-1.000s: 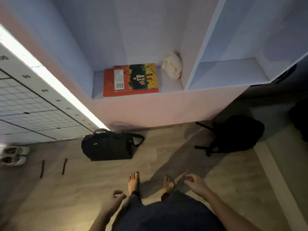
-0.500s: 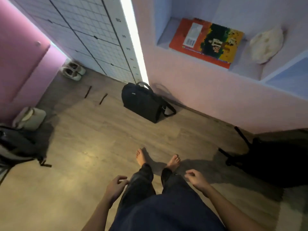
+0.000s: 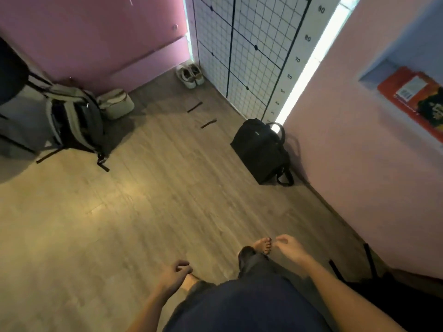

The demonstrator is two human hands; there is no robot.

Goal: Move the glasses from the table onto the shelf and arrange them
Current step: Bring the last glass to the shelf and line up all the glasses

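Observation:
No glasses and no table are in view. The shelf (image 3: 374, 75) shows only at the right edge, a recess in the pink wall with an orange book (image 3: 412, 92) lying in it. My left hand (image 3: 173, 275) hangs low beside my leg, fingers loosely curled with nothing in them. My right hand (image 3: 291, 248) hangs in front of my right foot, fingers also loosely curled and holding nothing. Both hands are far from the shelf.
A black bag (image 3: 261, 150) stands on the wood floor against the pink wall. A grey backpack (image 3: 72, 121) and a beige pouch (image 3: 116, 104) sit at the left wall. White shoes (image 3: 190, 75) lie by a gridded board (image 3: 251, 51). Black straps (image 3: 369, 259) lie at the lower right.
The view has swung left, away from the shelf, which slid to the right edge. The backpack, pouch and shoes have come into view. Both hands stay empty at my sides.

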